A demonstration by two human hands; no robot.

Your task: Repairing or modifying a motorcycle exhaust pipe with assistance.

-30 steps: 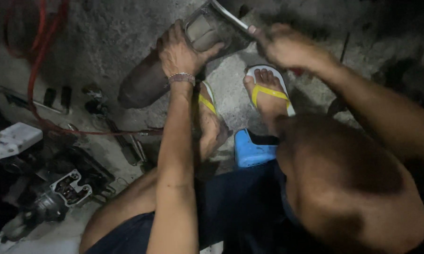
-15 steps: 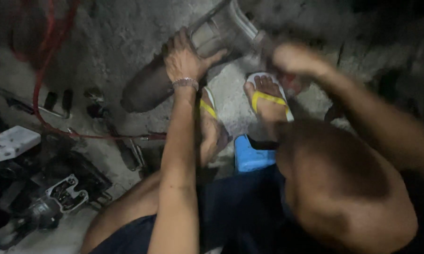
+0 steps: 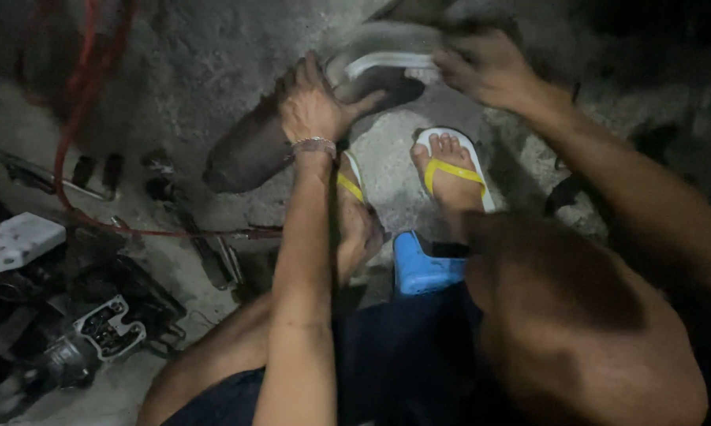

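Head view: the dark, greasy cylindrical metal housing [image 3: 253, 146] is steadied on the concrete floor [image 3: 174, 55] by the spread left hand [image 3: 312, 106], while a pale blurred tool [image 3: 387, 63] is gripped by the closed right hand [image 3: 489, 71] at its upper end.

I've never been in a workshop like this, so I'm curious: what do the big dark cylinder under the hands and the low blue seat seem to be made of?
The long dark grey cylinder looks like dull, grimy metal, judging by its matte, stained skin. The low blue seat looks like moulded plastic: even bright colour, smooth rounded edges.
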